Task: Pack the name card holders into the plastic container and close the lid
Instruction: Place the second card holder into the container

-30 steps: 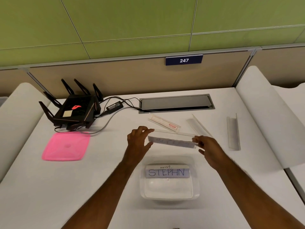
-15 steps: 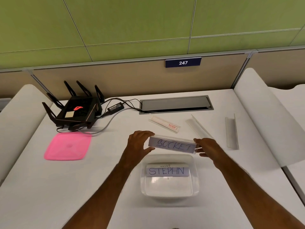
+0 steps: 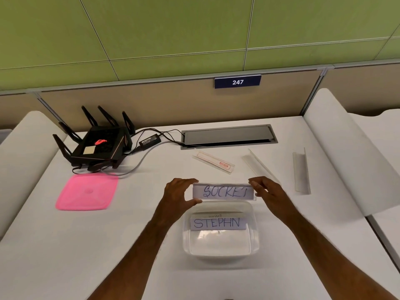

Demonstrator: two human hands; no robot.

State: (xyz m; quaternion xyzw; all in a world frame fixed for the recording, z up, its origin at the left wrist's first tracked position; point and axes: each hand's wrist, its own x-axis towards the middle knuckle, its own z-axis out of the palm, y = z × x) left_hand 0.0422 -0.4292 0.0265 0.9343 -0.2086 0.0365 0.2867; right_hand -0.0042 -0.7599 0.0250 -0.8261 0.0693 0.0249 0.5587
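Fingers (image 3: 187,181) of both hands pinching the SOCKET card holder (image 3: 224,191) ends

office workstation. partitioned white desk (image 3: 281,245) with numbered plate (image 3: 237,82) (reads 247), cable hatch (image 3: 229,136), router (image 3: 98,146).

The left hand (image 3: 177,194) and right hand (image 3: 267,191) pinch the ends of the SOCKET holder (image 3: 223,191), held level between them. Just below the hands sits the clear container (image 3: 255,232) with the STEPHN holder (image 3: 218,223) inside. Beyond the hands lie a labelled holder (image 3: 214,162) and, off the right hand, two empty holders (image 3: 259,164) (image 3: 300,169). Well left of the left hand lies the pink lid (image 3: 86,191), with a router (image 3: 97,144) behind it.
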